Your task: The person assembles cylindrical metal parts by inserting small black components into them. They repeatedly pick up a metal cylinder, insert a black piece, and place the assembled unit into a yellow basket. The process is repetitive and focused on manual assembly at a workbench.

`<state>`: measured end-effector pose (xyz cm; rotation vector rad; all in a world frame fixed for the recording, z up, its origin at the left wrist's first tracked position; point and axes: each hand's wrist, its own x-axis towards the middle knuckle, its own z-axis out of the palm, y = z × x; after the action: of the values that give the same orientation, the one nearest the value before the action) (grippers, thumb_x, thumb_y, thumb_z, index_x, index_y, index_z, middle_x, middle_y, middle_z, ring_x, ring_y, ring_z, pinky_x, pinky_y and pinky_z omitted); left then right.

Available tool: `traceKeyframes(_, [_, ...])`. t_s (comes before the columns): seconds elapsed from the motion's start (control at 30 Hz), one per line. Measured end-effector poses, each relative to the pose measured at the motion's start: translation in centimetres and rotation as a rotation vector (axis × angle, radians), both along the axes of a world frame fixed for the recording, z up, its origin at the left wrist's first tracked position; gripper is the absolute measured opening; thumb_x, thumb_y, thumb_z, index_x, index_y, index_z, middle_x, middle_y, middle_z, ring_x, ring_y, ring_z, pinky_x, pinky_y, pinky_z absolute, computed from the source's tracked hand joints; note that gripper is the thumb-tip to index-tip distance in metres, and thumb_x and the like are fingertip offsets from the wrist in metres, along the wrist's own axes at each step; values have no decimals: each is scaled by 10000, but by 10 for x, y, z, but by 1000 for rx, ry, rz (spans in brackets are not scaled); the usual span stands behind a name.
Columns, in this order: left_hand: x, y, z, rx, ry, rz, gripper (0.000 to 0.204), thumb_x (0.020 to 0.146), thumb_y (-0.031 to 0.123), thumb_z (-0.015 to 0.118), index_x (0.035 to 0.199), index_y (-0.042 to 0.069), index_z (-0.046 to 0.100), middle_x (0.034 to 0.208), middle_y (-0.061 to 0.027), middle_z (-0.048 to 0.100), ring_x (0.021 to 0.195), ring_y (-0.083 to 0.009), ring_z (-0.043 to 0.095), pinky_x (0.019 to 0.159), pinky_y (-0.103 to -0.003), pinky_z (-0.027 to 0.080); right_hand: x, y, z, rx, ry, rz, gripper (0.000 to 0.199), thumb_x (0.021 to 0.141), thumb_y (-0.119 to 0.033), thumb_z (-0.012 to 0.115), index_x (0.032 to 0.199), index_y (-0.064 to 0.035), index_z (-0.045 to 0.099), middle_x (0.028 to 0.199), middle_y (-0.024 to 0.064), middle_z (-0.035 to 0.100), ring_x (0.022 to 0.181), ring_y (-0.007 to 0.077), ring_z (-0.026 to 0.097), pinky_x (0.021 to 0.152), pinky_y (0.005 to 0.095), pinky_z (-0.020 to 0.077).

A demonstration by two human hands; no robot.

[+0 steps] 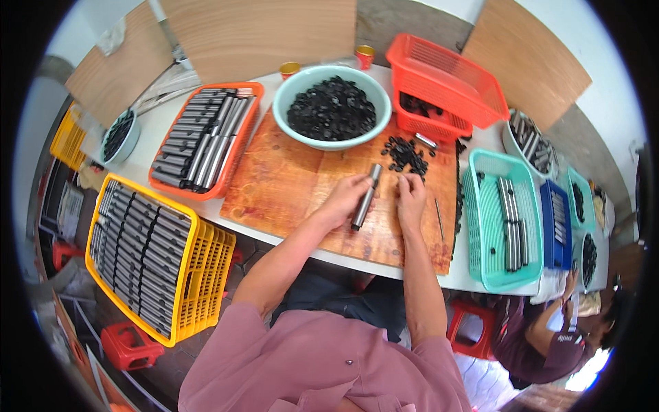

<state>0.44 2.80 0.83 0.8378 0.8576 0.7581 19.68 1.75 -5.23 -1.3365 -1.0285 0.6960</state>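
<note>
A grey metal tube [366,202] with a black lower end is gripped in my left hand [349,198], tilted over the wooden board [274,182]. To its right, my right hand [412,196] has thumb and fingers pinched together. Whatever may be between those fingertips is too small to make out. Just beyond the right hand lies a loose pile of small black parts [405,152]. A pale green bowl [333,143] heaped with similar black pieces stands at the board's far edge. A thin metal rod [439,218] lies right of my right hand.
Tubes fill an orange basket [241,147] and a yellow crate [202,268] on the left. Red baskets [446,75] stand at the back. On the right are a green basket [486,254] with a few tubes, a blue tray [547,233] and another person [549,336].
</note>
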Motion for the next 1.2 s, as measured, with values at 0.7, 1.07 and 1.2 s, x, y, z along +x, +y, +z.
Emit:
traceKeyframes(0.7, [19,-18,3,-125,-170,21,381,1087,359,512,1191,5,605,832,-56,641,638,-143,628,569,-270,512,-6,-4,30,-43,-71,42,185,988,-151,665,927,24,654,710,56,603,656,119,539,615,308,444])
traceKeyframes(1.07, [22,-19,4,-133,-134,1,404,1100,382,466,1181,10,600,795,-53,604,601,-159,588,539,-276,491,-6,-4,27,-33,-83,49,181,979,-154,664,960,26,674,749,102,656,670,153,594,635,328,476])
traceKeyframes(1.2, [23,-23,2,-34,-56,-42,417,1104,384,473,1182,-2,608,797,-36,611,581,-114,580,514,-240,469,-4,-4,24,-48,-101,57,186,980,-156,661,959,29,670,739,102,651,666,155,593,633,330,476])
